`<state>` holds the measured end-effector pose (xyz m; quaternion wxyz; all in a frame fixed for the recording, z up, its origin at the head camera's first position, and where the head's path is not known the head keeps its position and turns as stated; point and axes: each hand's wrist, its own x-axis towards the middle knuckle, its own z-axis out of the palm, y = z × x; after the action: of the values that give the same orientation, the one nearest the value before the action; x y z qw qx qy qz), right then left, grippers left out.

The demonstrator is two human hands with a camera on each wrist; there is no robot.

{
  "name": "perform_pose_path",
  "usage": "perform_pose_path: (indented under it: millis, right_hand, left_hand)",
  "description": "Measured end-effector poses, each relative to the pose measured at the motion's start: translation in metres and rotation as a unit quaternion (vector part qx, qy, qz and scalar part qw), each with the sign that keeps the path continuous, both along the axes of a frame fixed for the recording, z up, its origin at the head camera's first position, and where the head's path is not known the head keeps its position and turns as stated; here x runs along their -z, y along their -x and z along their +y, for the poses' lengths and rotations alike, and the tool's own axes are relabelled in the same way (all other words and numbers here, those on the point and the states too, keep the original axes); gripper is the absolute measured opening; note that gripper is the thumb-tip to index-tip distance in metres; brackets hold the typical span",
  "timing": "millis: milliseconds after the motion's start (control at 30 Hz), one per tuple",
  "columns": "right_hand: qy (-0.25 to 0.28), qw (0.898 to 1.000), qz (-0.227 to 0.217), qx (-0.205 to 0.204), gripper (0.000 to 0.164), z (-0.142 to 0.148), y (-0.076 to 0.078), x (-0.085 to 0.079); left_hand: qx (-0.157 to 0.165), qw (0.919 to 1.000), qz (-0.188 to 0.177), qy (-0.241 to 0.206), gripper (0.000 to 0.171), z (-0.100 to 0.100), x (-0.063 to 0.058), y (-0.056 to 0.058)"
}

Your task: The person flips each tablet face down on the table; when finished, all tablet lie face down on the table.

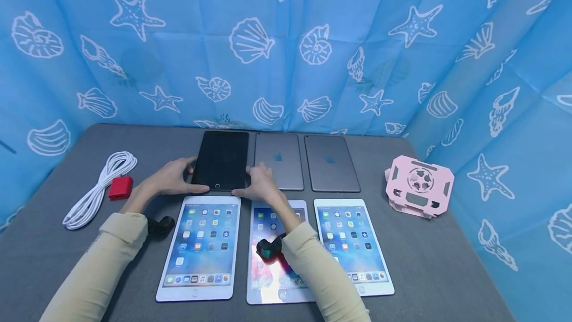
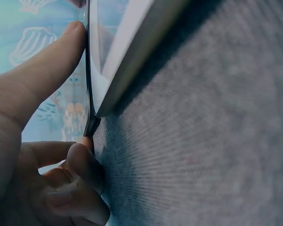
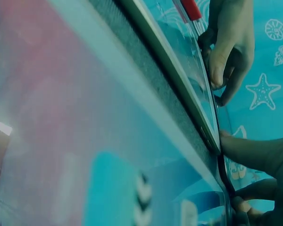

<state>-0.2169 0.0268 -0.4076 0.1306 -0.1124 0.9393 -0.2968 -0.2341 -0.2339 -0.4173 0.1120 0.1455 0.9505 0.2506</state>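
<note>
A tablet with a dark screen (image 1: pixel 222 158) lies face up in the back row, its home button toward me. My left hand (image 1: pixel 172 178) grips its near left corner, thumb at the near edge and fingers along the left side. At the near right corner my right hand (image 1: pixel 261 183) holds it, thumb on the front edge and fingers by the right side. In the left wrist view the left thumb (image 2: pixel 61 52) presses the tablet's face while curled fingers sit at its edge. Both hands also show in the right wrist view, at opposite sides of the tablet.
Two grey tablets (image 1: pixel 279 163) (image 1: pixel 331 163) lie face down to the right. Three white tablets with lit screens, such as the left one (image 1: pixel 201 247), form the front row. A coiled white cable (image 1: pixel 100 190) and red block (image 1: pixel 120 188) lie left, a pink cut-out case (image 1: pixel 420 185) right.
</note>
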Motion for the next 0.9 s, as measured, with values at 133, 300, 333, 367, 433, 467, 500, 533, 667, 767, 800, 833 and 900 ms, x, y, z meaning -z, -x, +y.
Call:
perform_pose_path:
  millis: [133,300,333,367,433,467,500,533,667,767,800,833,900]
  right_hand:
    - [-0.008,1.0,0.01,-0.004,0.077,-0.003,0.0,0.002]
    - [-0.023,1.0,0.019,-0.006,0.075,-0.008,0.0,0.004]
    - [-0.02,1.0,0.017,-0.004,0.075,-0.01,0.0,0.005]
    - [-0.013,1.0,0.013,-0.001,0.075,-0.011,0.0,0.006]
    - [0.004,1.0,0.003,0.011,0.076,-0.013,-0.001,0.007]
    - [0.015,1.0,-0.002,0.021,0.077,-0.014,-0.001,0.008]
    - [0.027,0.999,-0.007,0.029,0.077,-0.015,-0.001,0.008]
    - [0.033,0.999,-0.01,0.036,0.078,-0.016,-0.001,0.008]
    - [0.053,0.997,-0.019,0.051,0.08,-0.015,0.0,0.008]
    - [0.07,0.996,-0.031,0.054,0.081,-0.014,0.0,0.008]
    - [0.078,0.995,-0.035,0.056,0.081,-0.013,0.001,0.008]
    - [0.086,0.994,-0.039,0.058,0.082,-0.012,0.001,0.008]
    - [0.106,0.991,-0.048,0.06,0.083,-0.01,0.001,0.008]
  left_hand:
    - [-0.003,1.0,-0.009,0.001,0.106,0.001,-0.001,0.001]
    - [-0.01,0.9999,-0.01,0.01,0.106,0.003,-0.002,0.002]
    - [-0.012,0.9998,-0.01,0.011,0.106,0.003,-0.002,0.002]
    - [-0.013,0.9998,-0.01,0.012,0.107,0.003,-0.002,0.003]
    - [-0.015,0.9997,-0.009,0.014,0.108,0.004,-0.003,0.003]
    - [-0.016,0.9997,-0.009,0.015,0.108,0.004,-0.003,0.003]
    - [-0.016,0.9997,-0.01,0.014,0.109,0.004,-0.003,0.003]
    - [-0.017,0.9997,-0.011,0.012,0.11,0.005,-0.004,0.003]
    - [-0.014,0.9997,-0.016,0.011,0.112,0.006,-0.006,0.004]
    - [-0.012,0.9997,-0.015,0.017,0.113,0.007,-0.007,0.005]
    - [-0.011,0.9996,-0.014,0.02,0.113,0.007,-0.007,0.005]
    - [-0.012,0.9996,-0.013,0.023,0.113,0.007,-0.007,0.005]
    - [-0.012,0.9995,-0.011,0.027,0.114,0.007,-0.007,0.006]
